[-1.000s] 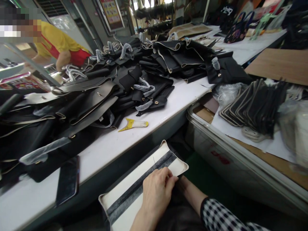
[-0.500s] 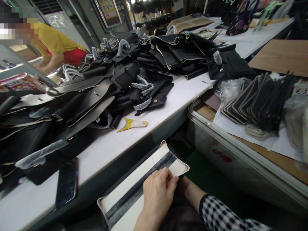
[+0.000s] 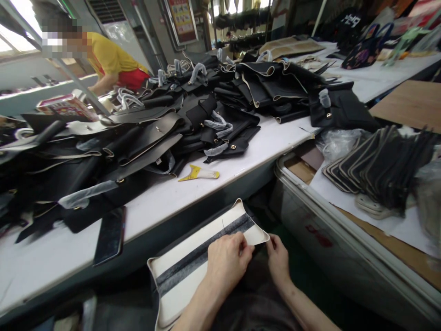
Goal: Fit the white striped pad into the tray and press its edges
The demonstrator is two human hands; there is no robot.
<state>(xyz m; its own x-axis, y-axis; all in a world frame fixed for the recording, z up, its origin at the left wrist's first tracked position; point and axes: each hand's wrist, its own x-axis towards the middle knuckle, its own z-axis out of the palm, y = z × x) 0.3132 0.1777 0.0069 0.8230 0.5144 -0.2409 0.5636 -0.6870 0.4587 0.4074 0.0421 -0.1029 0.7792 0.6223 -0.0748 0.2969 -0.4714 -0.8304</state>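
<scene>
In my lap lies a cream, roughly box-shaped bag piece (image 3: 201, 240) with raised corners and a dark grey strip (image 3: 186, 265) running along its length. It looks like an unfinished bag with its inner side showing; black material shows at its far side. My left hand (image 3: 228, 255), fingers curled, grips its near edge. At the right corner, my right hand (image 3: 279, 258) pinches the cream tip between thumb and fingers. A loose thread stands up from the cream surface. What lies under the piece is hidden.
Black bags (image 3: 144, 138) with wrapped handles pile on the white table (image 3: 151, 216). A yellow-and-white tool (image 3: 199, 173) and a phone (image 3: 110, 235) lie near its edge. Black panels (image 3: 372, 170) stand stacked at right. A person in yellow (image 3: 112, 57) works behind the pile.
My right hand has come out from beneath the piece to its right corner. My left hand keeps its grip. The camera view has shifted, so the table things appear farther right.
</scene>
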